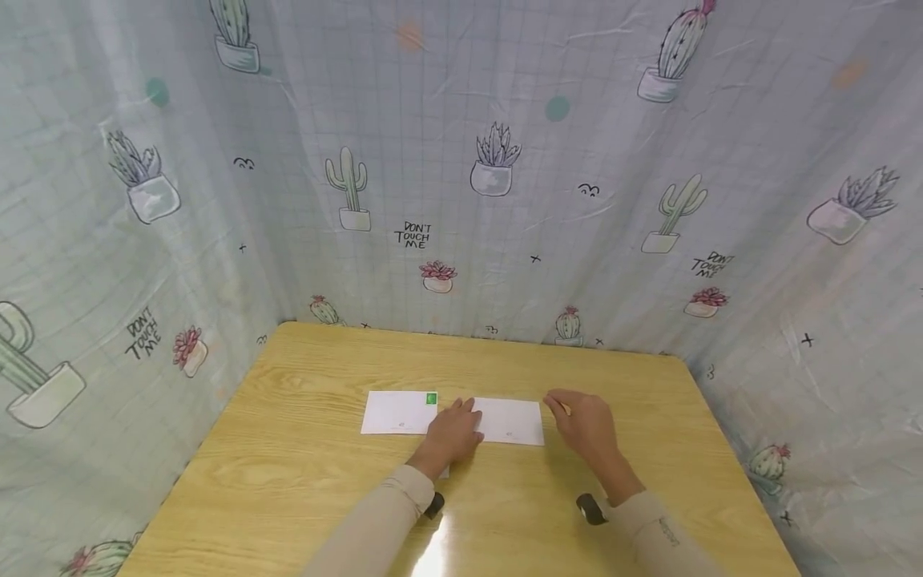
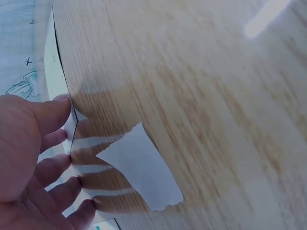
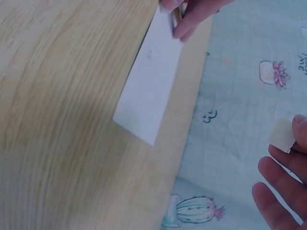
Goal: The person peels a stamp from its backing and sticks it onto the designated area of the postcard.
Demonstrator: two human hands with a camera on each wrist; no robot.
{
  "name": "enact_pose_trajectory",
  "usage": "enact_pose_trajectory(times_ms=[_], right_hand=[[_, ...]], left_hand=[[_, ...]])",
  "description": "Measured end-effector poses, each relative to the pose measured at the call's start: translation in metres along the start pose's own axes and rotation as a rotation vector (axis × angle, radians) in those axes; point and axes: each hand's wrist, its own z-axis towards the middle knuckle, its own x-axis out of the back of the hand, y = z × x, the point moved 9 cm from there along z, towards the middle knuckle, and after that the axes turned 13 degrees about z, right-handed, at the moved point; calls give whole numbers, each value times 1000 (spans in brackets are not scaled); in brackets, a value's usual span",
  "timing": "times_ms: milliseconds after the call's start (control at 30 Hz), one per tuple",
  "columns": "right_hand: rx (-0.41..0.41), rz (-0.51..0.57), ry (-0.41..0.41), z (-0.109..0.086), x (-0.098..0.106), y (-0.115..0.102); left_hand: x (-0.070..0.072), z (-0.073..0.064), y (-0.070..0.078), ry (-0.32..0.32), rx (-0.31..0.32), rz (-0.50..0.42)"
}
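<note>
My left hand (image 1: 454, 433) rests on the left end of a white envelope (image 1: 510, 421), its fingertips touching the edge. Beyond the envelope's right end, my right hand (image 1: 587, 427) is raised off the table. Between thumb and forefinger it pinches a small pale square, which looks like a stamp (image 3: 280, 135) with its plain side showing. Another white envelope (image 1: 397, 415) lies to the left, with a green stamp (image 1: 431, 398) in its top right corner. A torn white piece of paper (image 2: 144, 170) lies on the table under my left wrist.
The wood-grain table (image 1: 288, 473) carries a bright light reflection near its front. A cactus-print curtain (image 1: 461, 200) hangs behind it and along both sides. Dark wrist straps (image 1: 591, 509) show at my cuffs.
</note>
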Motion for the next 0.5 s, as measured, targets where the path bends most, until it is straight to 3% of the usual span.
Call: enact_pose_trajectory(times_ms=[300,500], right_hand=[[135,58,96,3,6,-27],[158,67,128,7,9,-39]], left_hand=[[2,-4,0,15,-16,13],[2,-4,-2,20,-23,0]])
